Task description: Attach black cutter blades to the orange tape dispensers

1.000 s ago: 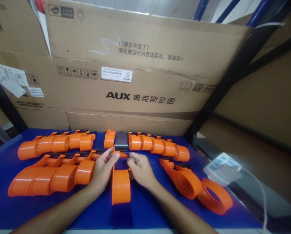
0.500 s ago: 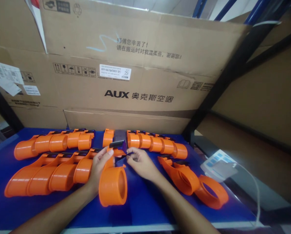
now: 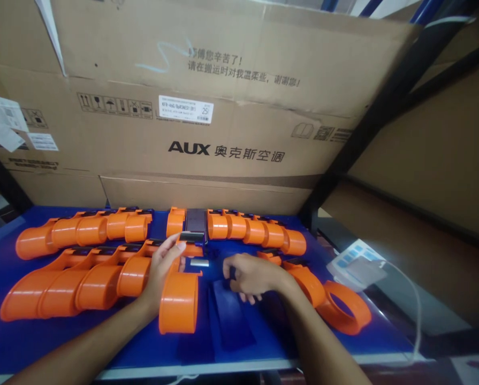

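Note:
My left hand [image 3: 165, 267] is closed around an orange tape dispenser [image 3: 179, 302], whose ring hangs low and whose dark top end [image 3: 191, 237] points away from me. Just right of its neck shows a small silvery strip [image 3: 199, 262]; whether it touches the dispenser I cannot tell. To the right, apart from the dispenser, is my right hand [image 3: 249, 272] with its fingers curled in. Something dark is at its fingertips, too unclear to name. Below them is a dark blue patch [image 3: 231, 315], film or shadow.
More orange dispensers stand in rows on the blue tabletop [image 3: 130, 342], left [image 3: 98, 286], back [image 3: 251, 232] and right [image 3: 346, 310]. A dark block [image 3: 196, 222] sits behind my hands. A printed cardboard box [image 3: 239, 123] walls off the back. A cable [image 3: 418, 310] runs at the right.
My right hand has moved off the dispenser's dark end, to the right and a little towards me. The silvery strip and the dark blue patch now show. My left hand keeps its hold.

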Action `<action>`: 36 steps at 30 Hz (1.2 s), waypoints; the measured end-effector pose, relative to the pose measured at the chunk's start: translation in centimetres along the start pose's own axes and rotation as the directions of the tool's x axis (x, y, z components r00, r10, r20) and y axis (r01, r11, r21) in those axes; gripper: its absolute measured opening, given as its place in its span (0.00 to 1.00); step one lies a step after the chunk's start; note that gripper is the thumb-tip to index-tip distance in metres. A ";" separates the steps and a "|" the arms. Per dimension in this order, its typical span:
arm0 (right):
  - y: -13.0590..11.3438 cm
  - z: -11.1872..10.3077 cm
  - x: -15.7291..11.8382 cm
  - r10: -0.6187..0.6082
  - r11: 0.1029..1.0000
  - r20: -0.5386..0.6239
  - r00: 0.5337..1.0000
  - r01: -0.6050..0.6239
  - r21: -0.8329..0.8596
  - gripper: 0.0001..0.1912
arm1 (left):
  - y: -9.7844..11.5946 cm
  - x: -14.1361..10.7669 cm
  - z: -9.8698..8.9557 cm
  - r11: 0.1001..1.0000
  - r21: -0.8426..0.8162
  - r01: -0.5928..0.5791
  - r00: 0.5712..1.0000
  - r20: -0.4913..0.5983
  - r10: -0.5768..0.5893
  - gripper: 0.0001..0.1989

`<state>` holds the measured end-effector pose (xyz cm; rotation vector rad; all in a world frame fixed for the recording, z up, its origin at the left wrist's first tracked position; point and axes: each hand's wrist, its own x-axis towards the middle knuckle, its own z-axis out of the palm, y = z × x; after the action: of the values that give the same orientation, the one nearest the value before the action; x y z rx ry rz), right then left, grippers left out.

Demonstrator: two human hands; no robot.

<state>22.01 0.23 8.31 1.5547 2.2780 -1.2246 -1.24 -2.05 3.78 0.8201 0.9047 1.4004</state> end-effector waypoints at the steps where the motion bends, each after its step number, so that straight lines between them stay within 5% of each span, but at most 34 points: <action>1: -0.1 0.1 0.0 0.014 1.000 0.035 0.999 -0.014 0.005 0.13 | 0.0 0.0 0.0 1.000 0.011 -0.001 1.000 0.002 0.001 0.22; 6: -0.2 0.4 0.0 0.046 0.999 0.079 0.996 -0.046 -0.002 0.11 | 0.0 -0.1 0.4 0.996 0.062 -0.057 0.998 0.010 0.056 0.22; 10: -0.1 0.0 0.0 -0.025 0.998 -0.139 0.990 0.017 -0.060 0.03 | -0.4 0.0 0.6 0.997 0.044 -0.063 0.998 0.007 0.063 0.23; 12: -0.2 -0.3 0.2 -0.143 0.988 -0.337 0.931 0.113 -0.107 0.04 | -0.6 0.1 0.6 0.997 0.038 -0.069 0.998 -0.002 0.069 0.23; 15: -0.8 -0.3 0.6 -0.308 0.950 -0.565 0.765 0.277 -0.143 0.11 | -0.8 0.2 0.7 0.996 0.040 -0.078 0.997 -0.001 0.078 0.24; 19: -1.7 0.9 1.3 -0.426 0.866 -0.642 0.638 0.493 -0.085 0.14 | -0.9 0.3 0.7 0.997 0.043 -0.066 0.997 0.041 0.064 0.24; 31: -2.4 4.4 3.1 -0.404 0.855 -0.807 0.430 0.492 -0.166 0.14 | -1.6 0.5 1.0 0.997 0.056 -0.046 0.986 0.161 0.036 0.20; 36: -2.5 4.8 3.1 -0.444 0.853 -0.785 0.433 0.472 -0.222 0.12 | -1.6 0.6 0.8 0.992 0.122 -0.033 0.982 0.189 0.009 0.20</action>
<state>17.01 -1.11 4.90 1.8284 3.4947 -0.5922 0.23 -1.39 2.65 1.0411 0.8451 1.2698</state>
